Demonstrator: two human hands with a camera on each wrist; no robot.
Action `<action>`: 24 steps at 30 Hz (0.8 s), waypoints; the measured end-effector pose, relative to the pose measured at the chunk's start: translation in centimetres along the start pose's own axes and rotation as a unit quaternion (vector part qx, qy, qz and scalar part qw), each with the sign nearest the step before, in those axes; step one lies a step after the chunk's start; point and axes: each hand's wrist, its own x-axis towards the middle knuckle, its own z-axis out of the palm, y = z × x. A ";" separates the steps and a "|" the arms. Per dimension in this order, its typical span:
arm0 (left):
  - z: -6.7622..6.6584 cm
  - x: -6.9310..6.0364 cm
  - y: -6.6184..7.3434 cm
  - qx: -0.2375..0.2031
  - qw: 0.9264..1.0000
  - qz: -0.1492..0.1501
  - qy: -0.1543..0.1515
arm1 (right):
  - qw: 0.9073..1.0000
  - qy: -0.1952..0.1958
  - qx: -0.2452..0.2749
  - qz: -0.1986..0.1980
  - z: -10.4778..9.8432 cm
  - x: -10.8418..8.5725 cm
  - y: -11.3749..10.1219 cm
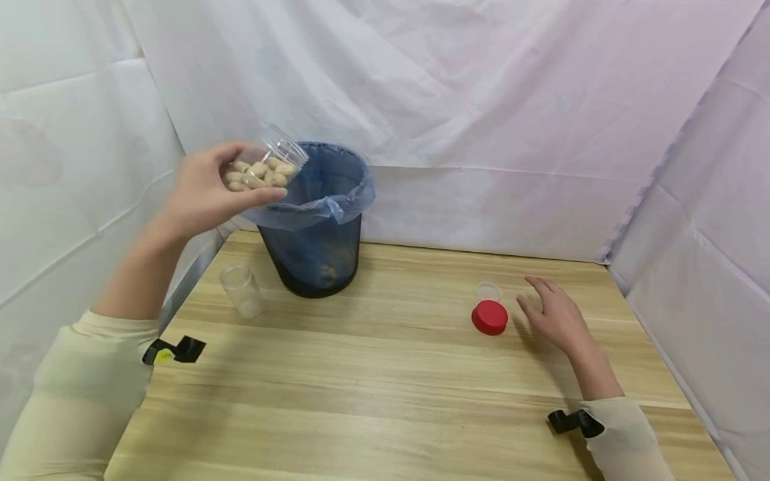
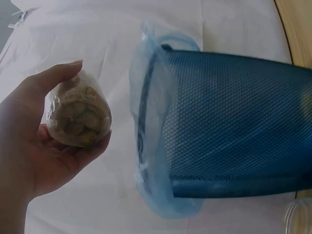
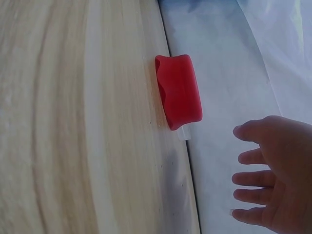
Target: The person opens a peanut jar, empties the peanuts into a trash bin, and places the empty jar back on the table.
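My left hand grips a clear plastic jar, its mouth tilted toward the bin's opening. Pale shelled nuts, pistachio-like, lie inside the jar; the left wrist view shows them through its base. Just right of and below the jar stands a dark mesh waste bin lined with a blue plastic bag. Over the table's right side, my right hand hovers with fingers extended, holding nothing. A red lid sits just left of it, apart from the fingers, in front of a translucent disc.
A second clear jar stands left of the bin on the wood-grain table. A small beige clump shows through the bin's mesh low down. White sheets hang behind and on both sides.
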 end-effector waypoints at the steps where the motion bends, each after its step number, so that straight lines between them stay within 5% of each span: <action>1: -0.3 0.2 -0.1 0.010 1.000 -0.003 -0.001 | 1.000 0.000 -0.003 0.000 0.0 0.0 0.1; 9: -2.1 1.9 -1.1 0.101 0.994 -0.024 -0.032 | 1.000 0.001 -0.006 -0.003 -0.2 -0.1 0.7; 18: -3.5 3.6 -1.9 0.156 0.985 -0.012 -0.075 | 1.000 -0.004 -0.006 0.000 -0.4 0.1 0.9; 24: -4.7 4.5 -2.2 0.213 0.972 0.007 -0.095 | 1.000 -0.009 -0.007 -0.002 -0.4 0.1 0.8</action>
